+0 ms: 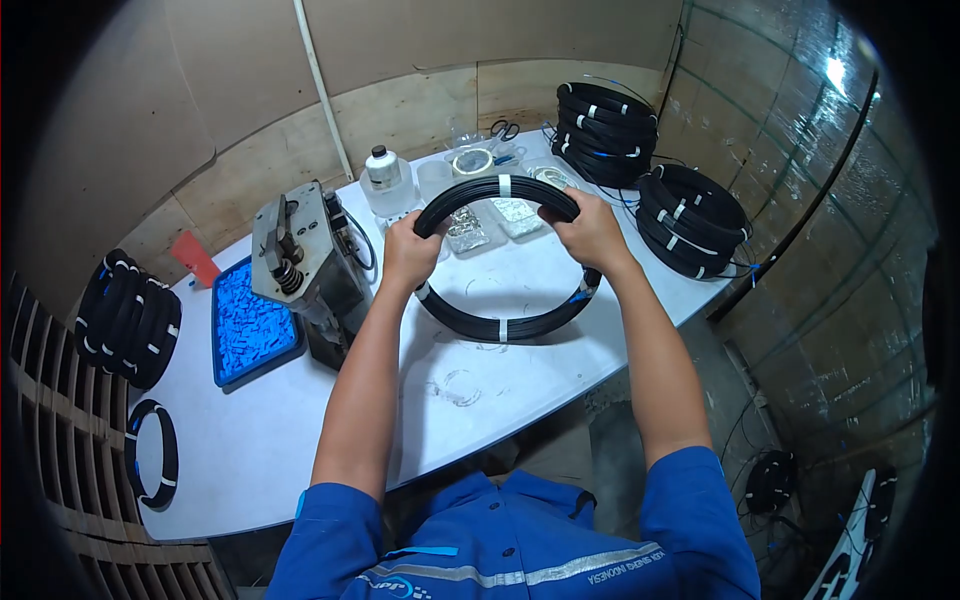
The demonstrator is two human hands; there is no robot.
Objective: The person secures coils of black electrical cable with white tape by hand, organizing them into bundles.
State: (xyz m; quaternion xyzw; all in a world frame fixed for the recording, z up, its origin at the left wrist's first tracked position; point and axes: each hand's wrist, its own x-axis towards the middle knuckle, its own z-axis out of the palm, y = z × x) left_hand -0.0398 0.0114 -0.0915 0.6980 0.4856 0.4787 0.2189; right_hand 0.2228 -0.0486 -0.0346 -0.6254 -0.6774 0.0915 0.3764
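Both hands grip a coil of black cable (540, 323), bound with white tape bands at several places. My left hand (409, 252) is wrapped round its upper left side, and my right hand (590, 232) round its upper right. The ring is tilted over the white table (440, 400), its lower part close over the tabletop. A bit of blue shows on the coil's right side, below my right hand. Behind the ring, plastic trays of small metal parts (468, 232) show through its opening.
A metal bench machine (305, 245) stands left of my arms, beside a tray of blue pieces (250, 335). Stacked black coils sit at the back right (605, 135), right edge (690, 220) and far left (130, 320). A single coil (152, 455) lies front left. A white bottle (383, 168) and scissors (505, 130) are behind.
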